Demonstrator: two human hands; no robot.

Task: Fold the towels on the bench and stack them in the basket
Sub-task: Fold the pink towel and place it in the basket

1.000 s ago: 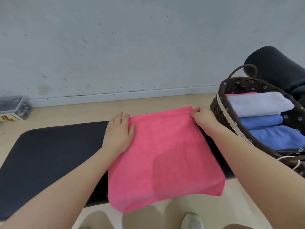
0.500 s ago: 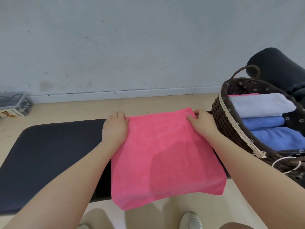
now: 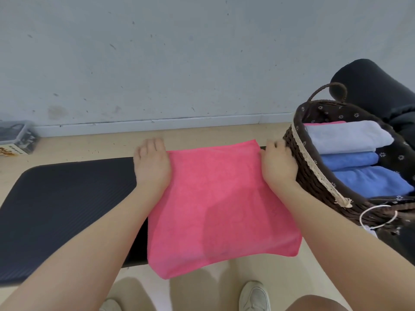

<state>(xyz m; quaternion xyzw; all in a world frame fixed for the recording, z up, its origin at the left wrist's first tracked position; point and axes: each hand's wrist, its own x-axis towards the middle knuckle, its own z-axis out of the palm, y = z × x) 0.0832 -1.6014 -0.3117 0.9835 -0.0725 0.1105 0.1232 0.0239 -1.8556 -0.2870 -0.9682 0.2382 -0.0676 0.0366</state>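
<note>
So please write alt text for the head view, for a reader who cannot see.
Two hands, left hand and right hand, hold the far corners of a pink towel on a black bench. A basket with folded towels stands right.

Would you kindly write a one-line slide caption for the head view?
Both hands, left and right, hold the pink towel on the black bench beside the basket.

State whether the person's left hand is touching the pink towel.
Touching. The head view shows the left hand gripping the pink towel at its far left corner, fingers curled over the edge.
</note>
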